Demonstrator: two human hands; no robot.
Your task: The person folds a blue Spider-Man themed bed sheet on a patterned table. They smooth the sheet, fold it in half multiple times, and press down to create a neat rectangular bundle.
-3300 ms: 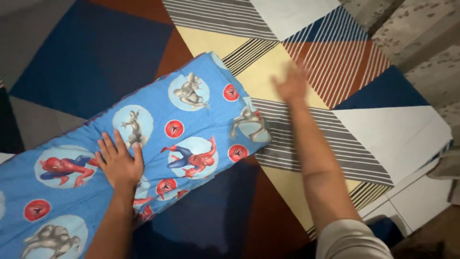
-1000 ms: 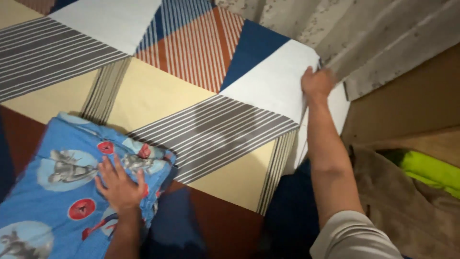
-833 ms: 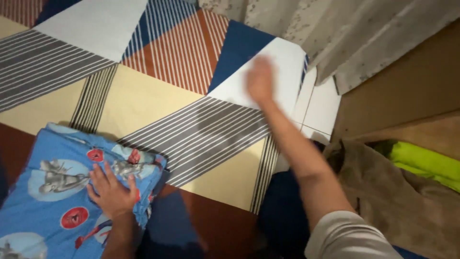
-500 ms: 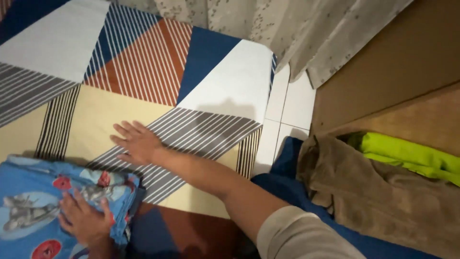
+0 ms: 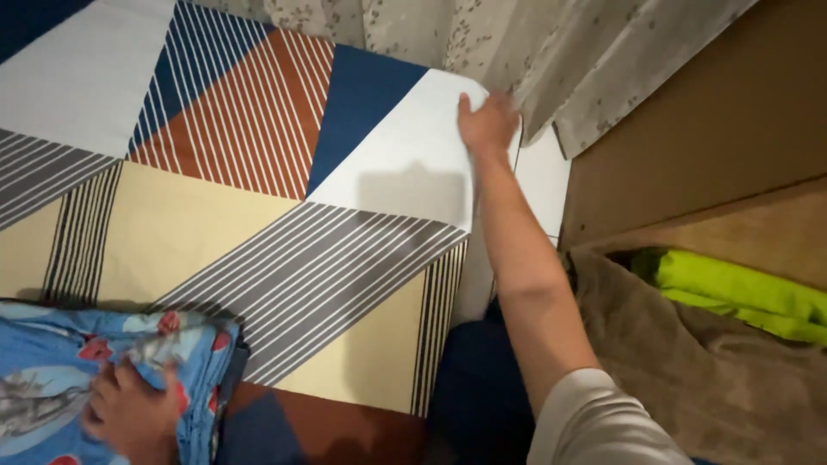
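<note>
Patchwork sheet (image 5: 258,215) lies flat; blue quilt (image 5: 52,370) bunched.

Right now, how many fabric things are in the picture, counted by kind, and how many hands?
Patterned sheets: 1, the striped sheet, its white corner under the right hand.
Blue printed blankets: 1, the blanket, under the left hand.
Curtains: 1, the curtain.
Brown cloths: 1, the brown cloth.
Green cloths: 1, the green cloth.
Hands: 2.
Total: 7.

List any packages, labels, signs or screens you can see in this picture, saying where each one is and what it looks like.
None in view: only a patterned sheet, a blue cartoon-print blanket, a curtain, and brown and lime-green cloths.
</note>
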